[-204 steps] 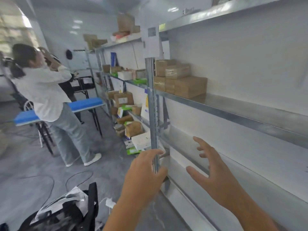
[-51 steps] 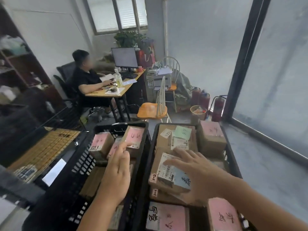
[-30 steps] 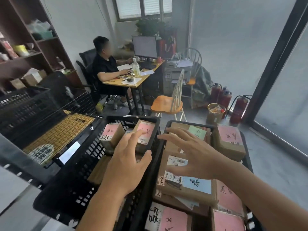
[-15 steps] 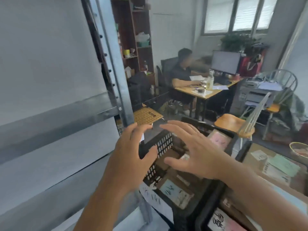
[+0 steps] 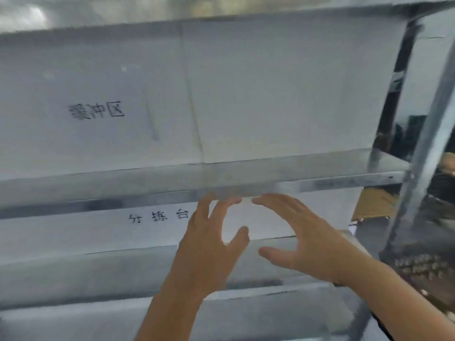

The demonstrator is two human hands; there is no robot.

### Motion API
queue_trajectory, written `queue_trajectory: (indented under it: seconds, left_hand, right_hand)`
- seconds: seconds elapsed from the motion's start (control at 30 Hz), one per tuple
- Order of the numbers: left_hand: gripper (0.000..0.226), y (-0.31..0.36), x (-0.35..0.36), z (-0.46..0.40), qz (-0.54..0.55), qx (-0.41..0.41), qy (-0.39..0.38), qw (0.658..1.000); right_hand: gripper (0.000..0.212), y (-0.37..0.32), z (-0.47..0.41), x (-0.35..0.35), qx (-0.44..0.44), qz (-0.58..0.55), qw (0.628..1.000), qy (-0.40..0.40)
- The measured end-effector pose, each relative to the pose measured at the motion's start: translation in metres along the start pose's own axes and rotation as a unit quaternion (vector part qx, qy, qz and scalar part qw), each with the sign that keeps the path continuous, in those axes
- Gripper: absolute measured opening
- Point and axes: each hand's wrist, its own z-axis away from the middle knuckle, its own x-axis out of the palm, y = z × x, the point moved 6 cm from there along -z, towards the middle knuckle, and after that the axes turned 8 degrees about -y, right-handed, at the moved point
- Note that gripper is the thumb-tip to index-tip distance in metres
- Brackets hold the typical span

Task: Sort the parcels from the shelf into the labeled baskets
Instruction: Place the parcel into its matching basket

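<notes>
A grey galvanised metal shelf (image 5: 270,168) with white back panels, one bearing a black printed label (image 5: 158,216), fills the blurred head view. Both grips are empty: the left hand (image 5: 209,244) and right hand (image 5: 305,239) hover spread apart and facing, likely shaped for a box. No parcel shows here; the baskets lie out of view.

Both bare forearms reach forward and upward, close together. The left hand (image 5: 205,244) is raised with straight, spread fingers and holds nothing. The right hand (image 5: 305,242) is beside it, fingers relaxed and slightly bent, thumb apart, also without anything in it.
</notes>
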Motion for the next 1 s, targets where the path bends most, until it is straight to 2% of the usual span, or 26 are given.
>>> queue_trajectory:
  seconds: [0.2, 0.37, 0.53, 0.73, 1.0]
  left_hand:
    - [0.048, -0.114, -0.122, 0.097, -0.032, -0.14, 0.11, 0.983]
    - [0.044, -0.178, -0.203, 0.199, -0.063, -0.247, 0.188, 0.949]
    - [0.043, -0.225, -0.26, 0.276, -0.075, -0.324, 0.256, 0.908]
    - [0.047, -0.294, -0.302, 0.313, -0.089, -0.385, 0.271, 0.878]
    - [0.039, -0.403, -0.4, 0.287, -0.101, -0.421, 0.261, 0.863]
  right_hand:
    - [0.075, -0.131, -0.107, 0.081, -0.14, -0.046, 0.987, -0.055]
    - [0.068, -0.237, -0.173, 0.158, -0.232, -0.132, 0.956, -0.123]
    - [0.067, -0.34, -0.216, 0.224, -0.319, -0.163, 0.916, -0.183]
    - [0.065, -0.409, -0.283, 0.294, -0.363, -0.162, 0.894, -0.208]
    - [0.063, -0.474, -0.423, 0.342, -0.36, -0.188, 0.887, -0.217]
